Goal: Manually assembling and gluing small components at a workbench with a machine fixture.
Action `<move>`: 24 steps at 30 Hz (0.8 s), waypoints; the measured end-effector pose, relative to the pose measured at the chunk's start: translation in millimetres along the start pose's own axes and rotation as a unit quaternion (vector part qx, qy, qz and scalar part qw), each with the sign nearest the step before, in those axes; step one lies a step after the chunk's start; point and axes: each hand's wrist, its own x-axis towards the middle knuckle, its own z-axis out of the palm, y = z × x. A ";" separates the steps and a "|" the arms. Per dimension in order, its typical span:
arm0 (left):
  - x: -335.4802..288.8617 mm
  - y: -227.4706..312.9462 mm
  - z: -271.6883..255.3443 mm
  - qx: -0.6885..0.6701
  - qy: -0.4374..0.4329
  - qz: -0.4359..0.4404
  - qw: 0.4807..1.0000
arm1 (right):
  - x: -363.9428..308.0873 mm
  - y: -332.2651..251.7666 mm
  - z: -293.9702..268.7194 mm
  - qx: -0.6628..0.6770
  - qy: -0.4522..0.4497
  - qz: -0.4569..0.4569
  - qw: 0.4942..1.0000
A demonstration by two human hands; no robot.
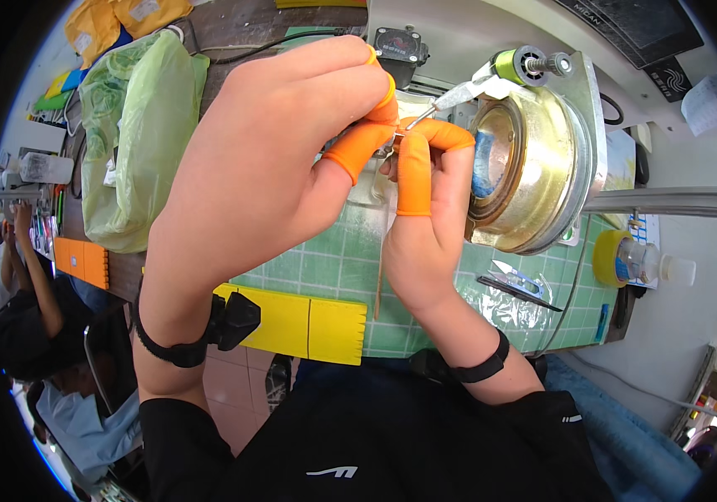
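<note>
While near one drum point(538, 167), two hands point(266, 159) point(422, 238)

A tiny silvery piece point(399, 135), its shape mostly hidden, sits between the orange-covered fingertips point(413, 163).

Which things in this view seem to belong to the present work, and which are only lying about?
Seemingly in use:
- left hand and right hand, fingertips together
- orange finger cots
- thin metal rod, its tip at the fingertips

Seemingly lying about:
- blue-handled snips
- black tweezers
- yellow notched board
- pale-green plastic bag
- clear plastic bottle
</note>
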 end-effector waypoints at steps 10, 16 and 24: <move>-11.4 -3.1 9.0 0.006 0.055 0.003 0.998 | 4.8 16.5 -3.7 -0.155 -0.001 -0.108 0.982; -7.0 -4.0 3.8 0.022 0.022 0.008 0.999 | 5.0 15.7 -4.6 -0.135 -0.007 -0.101 0.986; -14.9 -14.3 16.1 -0.099 0.101 0.023 0.990 | 10.0 20.6 -7.4 -0.210 -0.010 -0.159 0.965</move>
